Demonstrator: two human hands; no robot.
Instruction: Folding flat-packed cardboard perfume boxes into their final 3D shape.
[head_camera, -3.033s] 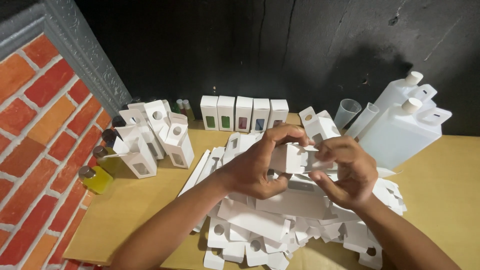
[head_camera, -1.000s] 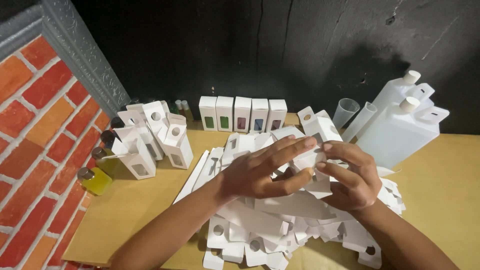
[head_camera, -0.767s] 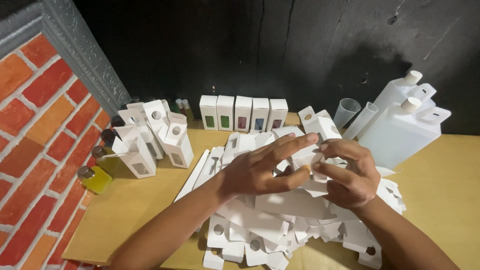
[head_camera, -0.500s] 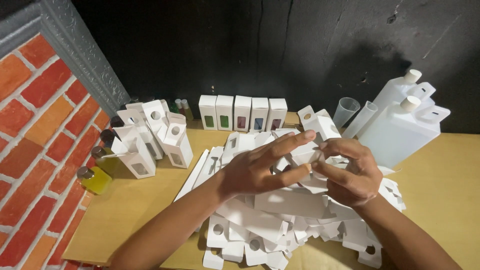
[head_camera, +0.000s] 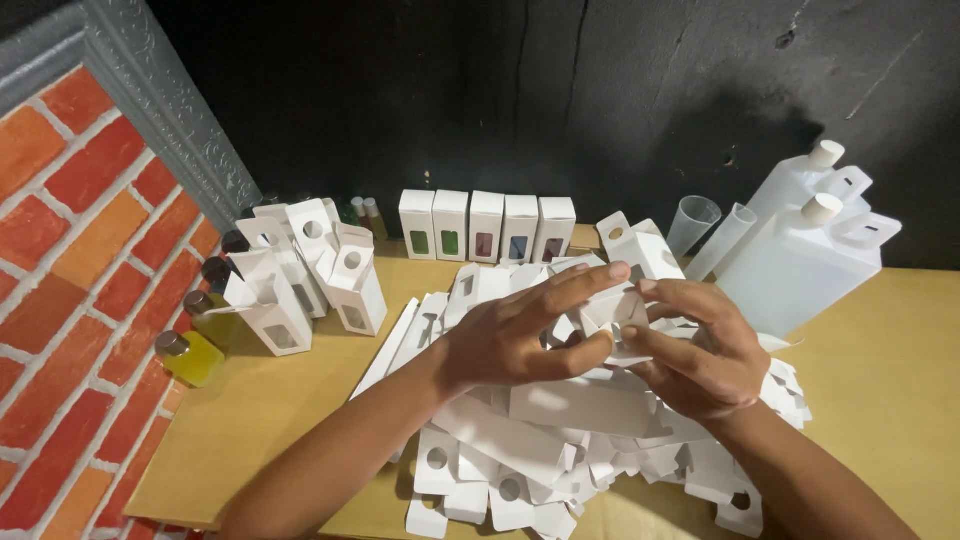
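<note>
Both hands work a small white carton blank (head_camera: 612, 305) above the heap of flat blanks (head_camera: 560, 440) at the bench's (head_camera: 300, 400) middle. The thin card could crease or tear if pinched askew, and a slipping elbow could scatter the heap. The left hand (head_camera: 520, 335) lies flat, fingers long over the blank; the right hand (head_camera: 695, 345) curls, fingers narrow, pinching its edge.

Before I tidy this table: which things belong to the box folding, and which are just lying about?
In use:
- left hand, right hand
- white box blank between them
- pile of flat blanks

Lying about:
- row of five boxes
- plastic jugs
- yellow bottle
</note>
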